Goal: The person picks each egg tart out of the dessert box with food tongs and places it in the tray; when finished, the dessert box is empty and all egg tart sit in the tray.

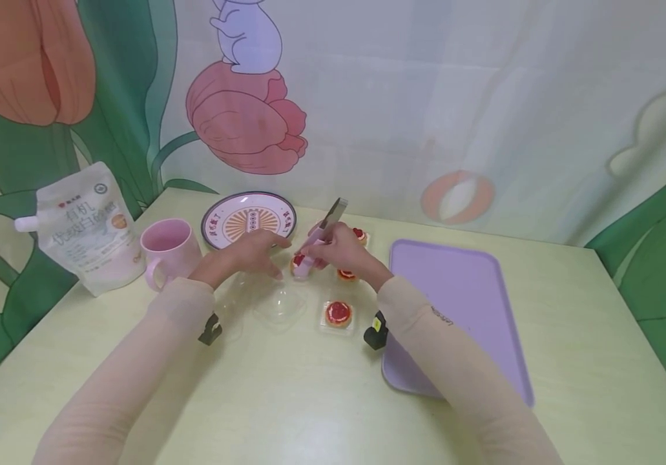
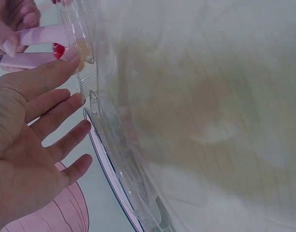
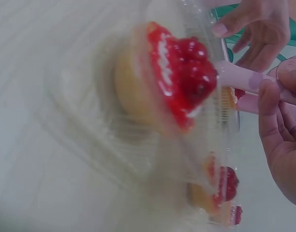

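Observation:
My right hand (image 1: pixel 341 250) grips a pair of pink tongs (image 1: pixel 335 210) with a metal back end. The tong tips sit on either side of a small red-topped tart (image 1: pixel 296 262), partly hidden by them. Beside it, my left hand (image 1: pixel 254 252) has its fingers spread and loosely extended; in the left wrist view its thumb and fingertips come right to the edge of the clear plastic packaging (image 2: pixel 87 82). An opened clear lid (image 1: pixel 279 307) lies on the table nearer me. In the right wrist view, another tart (image 3: pixel 186 79) stands close, in clear packaging.
More packaged tarts (image 1: pixel 338 314) form a row right of the tongs. A round patterned plate (image 1: pixel 210 223) lies behind the left hand, with a pink mug (image 1: pixel 172 236) and a white spouted pouch (image 1: pixel 85 226) to its left. On the right lies a purple tray (image 1: pixel 449 278).

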Action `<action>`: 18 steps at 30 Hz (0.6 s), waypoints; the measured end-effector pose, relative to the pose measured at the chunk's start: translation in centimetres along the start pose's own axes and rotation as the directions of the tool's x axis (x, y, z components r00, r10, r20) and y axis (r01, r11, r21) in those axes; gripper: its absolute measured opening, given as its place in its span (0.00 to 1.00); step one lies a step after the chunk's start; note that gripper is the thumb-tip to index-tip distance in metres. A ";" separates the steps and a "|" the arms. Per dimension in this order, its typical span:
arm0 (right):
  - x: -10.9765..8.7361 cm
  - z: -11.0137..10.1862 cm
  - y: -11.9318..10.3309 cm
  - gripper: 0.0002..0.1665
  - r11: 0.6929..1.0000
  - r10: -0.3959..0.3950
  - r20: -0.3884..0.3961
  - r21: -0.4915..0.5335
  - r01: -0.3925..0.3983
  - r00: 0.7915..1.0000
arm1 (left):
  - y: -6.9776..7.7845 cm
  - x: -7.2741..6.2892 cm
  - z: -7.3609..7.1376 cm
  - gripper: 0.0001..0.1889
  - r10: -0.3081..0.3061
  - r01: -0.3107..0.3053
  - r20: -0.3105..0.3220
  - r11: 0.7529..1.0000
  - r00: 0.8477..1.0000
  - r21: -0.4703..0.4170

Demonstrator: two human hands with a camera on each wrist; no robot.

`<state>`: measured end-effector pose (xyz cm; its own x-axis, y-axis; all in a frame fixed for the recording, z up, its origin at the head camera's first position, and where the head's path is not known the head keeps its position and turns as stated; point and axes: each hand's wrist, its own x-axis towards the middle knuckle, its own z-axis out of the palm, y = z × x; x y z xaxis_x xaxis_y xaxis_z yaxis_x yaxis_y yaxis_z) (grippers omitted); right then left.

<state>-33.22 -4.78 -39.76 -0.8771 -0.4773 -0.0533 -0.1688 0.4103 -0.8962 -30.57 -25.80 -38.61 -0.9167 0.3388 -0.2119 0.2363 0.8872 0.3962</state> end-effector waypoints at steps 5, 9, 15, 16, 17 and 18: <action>-0.8 -1.5 -0.8 0.18 0.999 -0.031 -0.035 0.036 0.033 0.999 | 0.4 0.0 -0.2 0.36 -0.010 0.010 -0.002 1.000 1.000 0.000; -1.6 -3.3 -1.2 0.19 0.994 -0.074 -0.060 0.073 0.078 0.995 | 0.5 -0.1 -0.2 0.36 -0.021 0.021 -0.005 1.000 1.000 0.009; -3.1 -6.4 -1.3 0.19 0.986 -0.109 -0.112 0.110 0.122 0.988 | 0.6 -0.2 -0.2 0.36 -0.002 0.002 -0.010 1.000 1.000 0.014; -3.5 -6.9 -1.3 0.19 0.986 -0.114 -0.118 0.111 0.127 0.986 | 0.5 -0.2 -0.1 0.36 0.005 -0.005 -0.012 1.000 1.000 0.018; -3.8 -7.4 -1.2 0.20 0.985 -0.117 -0.125 0.110 0.131 0.985 | 0.5 -0.2 -0.2 0.36 0.010 -0.009 -0.013 1.000 1.000 0.021; -4.1 -7.9 -1.1 0.20 0.985 -0.124 -0.136 0.105 0.138 0.983 | 0.5 -0.2 -0.2 0.36 0.018 -0.018 -0.016 0.999 1.000 0.030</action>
<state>-33.02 2.82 -35.04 -0.9023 -0.4145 0.1183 -0.2406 0.2565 -0.9361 -30.28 -25.50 -38.22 -0.9174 0.3497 -0.1901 0.2619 0.8900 0.3732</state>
